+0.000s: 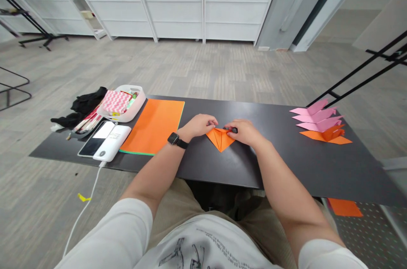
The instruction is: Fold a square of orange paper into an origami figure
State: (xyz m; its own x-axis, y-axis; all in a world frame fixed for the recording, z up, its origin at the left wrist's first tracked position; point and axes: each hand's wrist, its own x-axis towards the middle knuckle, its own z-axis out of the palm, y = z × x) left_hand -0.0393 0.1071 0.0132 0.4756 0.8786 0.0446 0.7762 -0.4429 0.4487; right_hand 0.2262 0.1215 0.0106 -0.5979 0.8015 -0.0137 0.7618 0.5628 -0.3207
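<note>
A folded piece of orange origami paper lies on the dark table in front of me, its point towards my body and a crease running down its middle. My left hand is closed at the paper's upper left corner, fingers curled against its edge. At the upper right corner, my right hand is closed around a small black object, which rests at the paper's edge. Its kind cannot be made out. The fingertips of both hands partly hide the paper's far edge.
A stack of orange sheets lies to the left, beside a phone, a white power bank with a cable and a white box. Several folded pink paper figures and an orange one stand at the right.
</note>
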